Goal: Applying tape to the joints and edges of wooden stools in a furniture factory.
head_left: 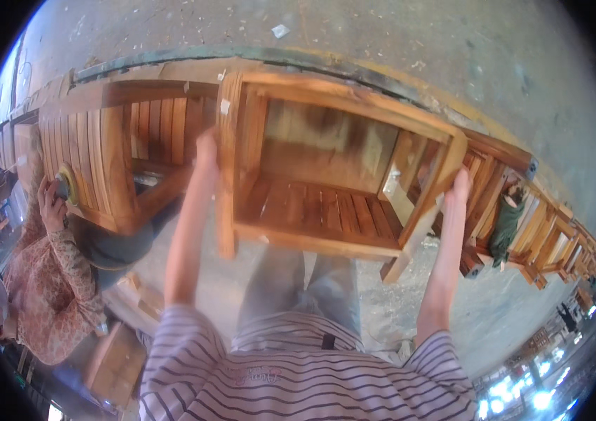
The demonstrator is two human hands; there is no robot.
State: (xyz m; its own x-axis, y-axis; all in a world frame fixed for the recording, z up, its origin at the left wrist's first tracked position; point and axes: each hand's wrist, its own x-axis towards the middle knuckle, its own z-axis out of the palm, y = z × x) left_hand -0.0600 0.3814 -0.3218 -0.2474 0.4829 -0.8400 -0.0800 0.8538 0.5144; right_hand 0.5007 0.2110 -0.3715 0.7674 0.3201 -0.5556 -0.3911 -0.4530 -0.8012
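Note:
In front of my body is a wooden side table (319,238), an open box-like frame with square legs and a slatted panel inside. It is tilted, and a plain pale panel shows behind the slats. My left hand (206,149) is closed round its left post, the fingers partly hidden behind the wood. On the opposite side my right hand (460,184) grips the right post, with its fingertips also out of sight. Both arms are stretched out toward the table.
At my left a co-worker's hand (52,203) holds a round yellow-edged pad (68,184) against another slatted wooden piece (87,158). A row of similar furniture (543,231) runs off to the right, with a dark green cloth (506,228) on it. Concrete floor (382,28) lies beyond.

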